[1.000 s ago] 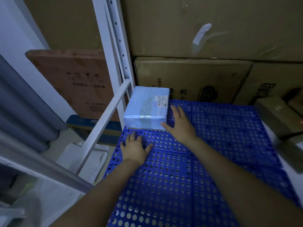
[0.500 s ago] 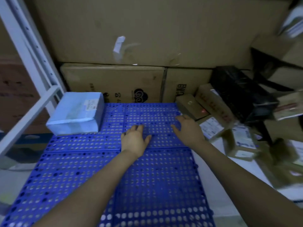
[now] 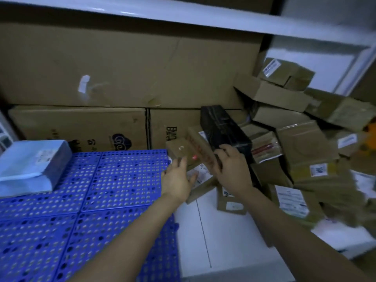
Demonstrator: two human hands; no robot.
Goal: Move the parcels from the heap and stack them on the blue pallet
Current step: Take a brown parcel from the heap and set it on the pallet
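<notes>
Both hands are at the red-printed brown parcel (image 3: 200, 148) in the heap (image 3: 301, 143) beside the blue pallet (image 3: 122, 180); left hand (image 3: 177, 177) open, right hand (image 3: 233, 171) curled on its edge; best clamp both sides squarely, lest the black parcel (image 3: 223, 127) slide.

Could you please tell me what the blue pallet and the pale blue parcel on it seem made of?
The blue pallet looks like moulded plastic: uniform colour, regular grid of holes. The pale blue parcel is probably a plastic film mailer: glossy, creased, folded flap.
</notes>
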